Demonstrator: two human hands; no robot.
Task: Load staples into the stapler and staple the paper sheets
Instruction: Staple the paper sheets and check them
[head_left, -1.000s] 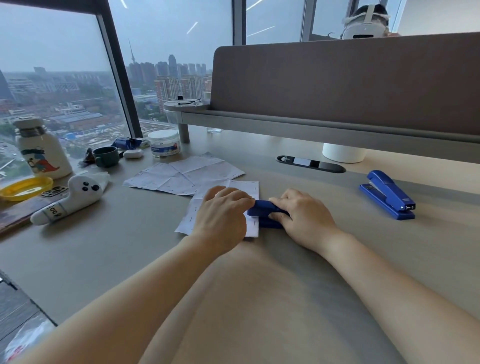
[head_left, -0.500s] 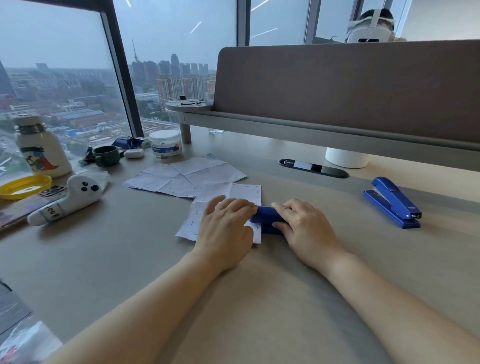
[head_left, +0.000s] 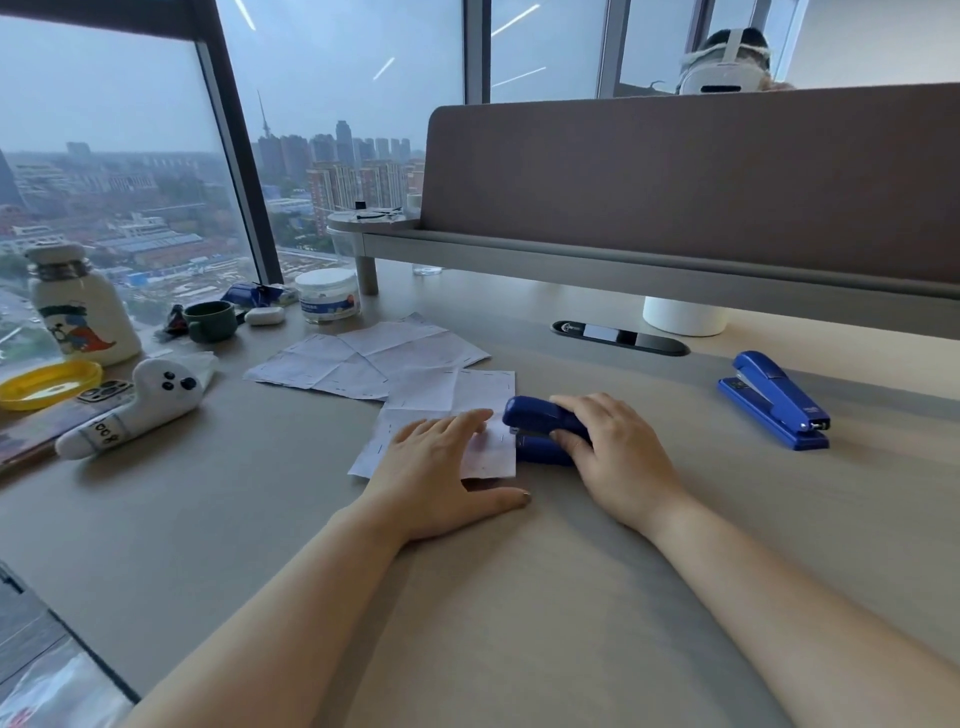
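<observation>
Surface (head_left: 519, 623): grey, bearing all items.
Paper sheets (head_left: 447, 400): white, creased, staple-marked; pinned flat under left hand (head_left: 436, 478), fingers spread, gripping nothing.
Stapler (head_left: 535, 426): blue, mouth over the sheets' right edge; right hand (head_left: 613, 452) wrapped over it, pressing.
Second stapler (head_left: 774, 397): blue, well apart, right.

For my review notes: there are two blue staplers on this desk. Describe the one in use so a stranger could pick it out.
Start at the grey desk and find the stapled paper sheets near its middle. The stapler in use sits at their right edge, under the right hand. Unlike the spare stapler lying untouched far right, its mouth faces the paper.
</observation>
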